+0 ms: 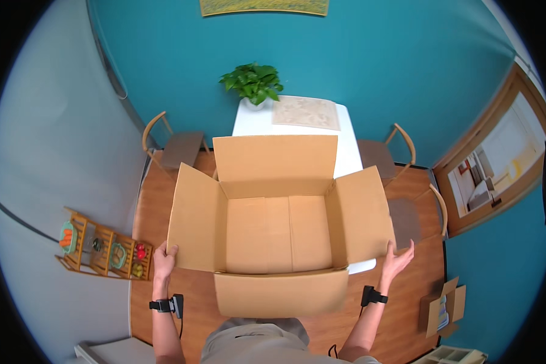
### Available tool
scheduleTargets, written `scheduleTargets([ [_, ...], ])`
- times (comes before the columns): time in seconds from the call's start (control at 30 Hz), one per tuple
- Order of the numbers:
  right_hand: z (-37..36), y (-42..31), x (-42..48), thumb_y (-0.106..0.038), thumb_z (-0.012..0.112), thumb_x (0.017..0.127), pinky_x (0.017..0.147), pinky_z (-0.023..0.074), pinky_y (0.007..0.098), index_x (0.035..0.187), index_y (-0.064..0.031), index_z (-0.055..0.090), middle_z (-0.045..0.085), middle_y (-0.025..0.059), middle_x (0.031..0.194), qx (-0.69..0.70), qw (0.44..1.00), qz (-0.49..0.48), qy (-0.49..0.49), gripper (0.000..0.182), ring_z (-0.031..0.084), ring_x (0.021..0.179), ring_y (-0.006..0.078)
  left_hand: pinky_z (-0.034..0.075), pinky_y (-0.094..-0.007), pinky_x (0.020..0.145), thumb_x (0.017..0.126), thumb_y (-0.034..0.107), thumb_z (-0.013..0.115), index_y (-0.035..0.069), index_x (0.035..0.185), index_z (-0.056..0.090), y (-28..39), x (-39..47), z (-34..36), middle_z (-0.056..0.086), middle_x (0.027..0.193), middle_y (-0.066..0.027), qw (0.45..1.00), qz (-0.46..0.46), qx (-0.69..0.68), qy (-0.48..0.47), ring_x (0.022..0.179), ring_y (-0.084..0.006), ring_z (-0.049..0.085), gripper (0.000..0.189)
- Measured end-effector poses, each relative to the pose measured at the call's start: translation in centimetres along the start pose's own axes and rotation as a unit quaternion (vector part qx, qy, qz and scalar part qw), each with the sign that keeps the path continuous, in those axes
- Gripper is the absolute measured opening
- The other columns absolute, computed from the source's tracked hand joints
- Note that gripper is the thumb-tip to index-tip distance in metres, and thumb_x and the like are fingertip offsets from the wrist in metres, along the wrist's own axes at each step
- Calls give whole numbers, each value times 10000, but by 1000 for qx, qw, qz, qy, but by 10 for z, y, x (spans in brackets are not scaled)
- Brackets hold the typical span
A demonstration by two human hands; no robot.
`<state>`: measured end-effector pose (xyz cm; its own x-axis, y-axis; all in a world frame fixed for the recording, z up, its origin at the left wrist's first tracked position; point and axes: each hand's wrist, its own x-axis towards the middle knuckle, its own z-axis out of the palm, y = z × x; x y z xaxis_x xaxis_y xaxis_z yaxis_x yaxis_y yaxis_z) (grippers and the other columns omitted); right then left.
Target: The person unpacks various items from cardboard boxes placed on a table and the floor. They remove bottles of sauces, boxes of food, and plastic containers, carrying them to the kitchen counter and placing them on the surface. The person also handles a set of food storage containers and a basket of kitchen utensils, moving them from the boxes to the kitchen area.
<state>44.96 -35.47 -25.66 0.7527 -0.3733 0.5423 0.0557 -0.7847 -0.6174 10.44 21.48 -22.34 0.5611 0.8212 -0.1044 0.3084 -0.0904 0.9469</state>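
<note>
A large cardboard box (277, 234), with all its top flaps spread outward and nothing inside, is right before me over the near part of a white table (250, 123). My left hand (164, 261) grips the lower outer corner of the left flap between thumb and fingers. At the lower outer corner of the right flap is my right hand (396, 261), its fingers apart and its thumb by the cardboard edge; it does not close around the flap. Both wrists wear black straps with small devices.
A potted plant (254, 86) and a patterned mat (305, 112) lie at the table's far end. Chairs (182, 149) flank the table. On the left is a wooden rack (107, 249) of produce baskets; on the floor at right, a smaller open carton (442, 311).
</note>
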Motion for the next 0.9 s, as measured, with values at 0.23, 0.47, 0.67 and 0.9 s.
scheduleTargets([
  [0.23,34,-39,-34,-293,683,960,760,519,298,1442,-78,445,682,77,1021,342,828,278,-346,579,636,895,141,471,-439,619,907,125,629,-2,984,653,29,-18,-48,648,748,-223,935,70,335,96,663,-370,625,151],
  [0.47,14,-120,-71,-372,619,997,997,428,298,1348,56,554,667,110,1196,425,734,267,-458,557,574,1124,158,534,-506,764,905,201,624,-23,993,669,19,-20,-54,675,863,-269,910,136,388,52,847,-453,656,244],
  [0.67,3,-178,-113,-199,667,951,724,509,326,1118,70,688,720,75,891,153,867,81,-467,317,628,787,137,519,-539,817,927,248,563,7,1020,685,7,16,-127,676,910,-279,955,60,288,-45,889,-472,643,286],
  [0.9,20,-286,-177,-179,662,934,638,488,343,1007,81,698,676,113,711,90,911,-9,-402,272,558,681,110,527,-543,762,919,222,570,9,1005,674,-9,39,-208,674,859,-275,955,89,281,-18,827,-474,645,252],
])
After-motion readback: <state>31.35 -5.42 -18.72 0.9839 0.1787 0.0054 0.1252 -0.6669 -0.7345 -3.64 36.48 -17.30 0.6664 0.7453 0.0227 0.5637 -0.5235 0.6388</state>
